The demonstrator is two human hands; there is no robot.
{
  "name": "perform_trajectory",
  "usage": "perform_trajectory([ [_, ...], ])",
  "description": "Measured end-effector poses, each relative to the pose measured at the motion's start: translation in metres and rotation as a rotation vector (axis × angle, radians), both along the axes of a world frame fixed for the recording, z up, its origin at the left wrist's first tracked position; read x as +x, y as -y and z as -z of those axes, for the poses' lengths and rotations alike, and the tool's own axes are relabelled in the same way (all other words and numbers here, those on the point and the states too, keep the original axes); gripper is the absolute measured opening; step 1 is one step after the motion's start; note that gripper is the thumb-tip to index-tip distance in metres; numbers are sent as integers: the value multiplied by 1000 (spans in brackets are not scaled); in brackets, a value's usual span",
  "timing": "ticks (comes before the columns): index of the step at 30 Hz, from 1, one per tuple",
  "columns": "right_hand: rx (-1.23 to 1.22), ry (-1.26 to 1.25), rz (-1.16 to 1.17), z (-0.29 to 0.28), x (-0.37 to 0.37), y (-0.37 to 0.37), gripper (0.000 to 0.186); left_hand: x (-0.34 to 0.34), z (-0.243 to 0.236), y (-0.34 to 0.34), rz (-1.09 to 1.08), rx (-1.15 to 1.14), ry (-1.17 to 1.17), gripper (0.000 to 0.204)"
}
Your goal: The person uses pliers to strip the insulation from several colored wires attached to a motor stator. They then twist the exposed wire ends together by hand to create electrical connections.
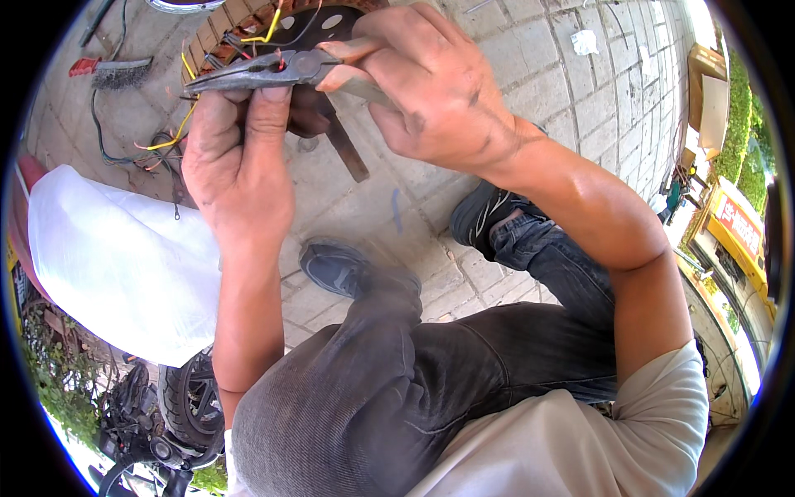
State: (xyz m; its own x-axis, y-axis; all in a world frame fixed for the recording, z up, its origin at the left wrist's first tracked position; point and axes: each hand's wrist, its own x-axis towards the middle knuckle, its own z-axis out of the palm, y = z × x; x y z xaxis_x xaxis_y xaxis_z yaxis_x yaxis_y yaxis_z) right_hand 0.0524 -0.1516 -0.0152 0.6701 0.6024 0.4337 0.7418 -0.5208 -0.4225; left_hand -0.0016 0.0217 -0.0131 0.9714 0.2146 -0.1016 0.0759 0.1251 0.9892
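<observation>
My right hand [435, 91] grips long-nose pliers [298, 66], their jaws lying across wires of a ring-shaped, copper-coloured motor part [207, 33] at the top. Yellow, red and black wires [263, 37] stick out of it. My left hand [236, 157] is closed at the near side of this part, thumb up against the underside of the jaws; what its fingertips grip is partly hidden. A dark metal strip [348, 149] extends down beyond my left thumb. Loose wires with yellow ends [161, 145] hang left of my hand.
A red-handled wire brush [120, 73] lies on the paving [538, 99] at upper left. A white sheet [108, 265] is left of my forearm, with a motorcycle wheel [186, 406] below it. My legs [364, 373] are beneath me. A yellow sign [733, 224] stands at right.
</observation>
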Motion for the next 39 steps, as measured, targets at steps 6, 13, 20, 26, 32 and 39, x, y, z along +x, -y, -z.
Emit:
perform_trajectory([
  [6, 3, -769, -166, -23, 11, 7, 47, 1, 13, -13, 68, -36, 61, 8],
  [13, 23, -1350, -282, -37, 45, 15, 22, 4, 13, -19, 147, 44, 78, 7],
  [20, -44, -1456, -347, -46, 55, 22, 26, -3, 14, -23, 269, 69, 120, 7],
  [26, 78, -1291, -482, -42, 50, 56, 33, -8, 21, -13, 253, 111, 149, 9],
  [32, -217, -1579, -618, -48, 66, 116, 32, -22, 19, -15, 239, 252, 173, 12],
  [39, -1080, -682, -65, -15, 38, 204, 27, -25, 0, -7, 280, 251, 134, 12],
])
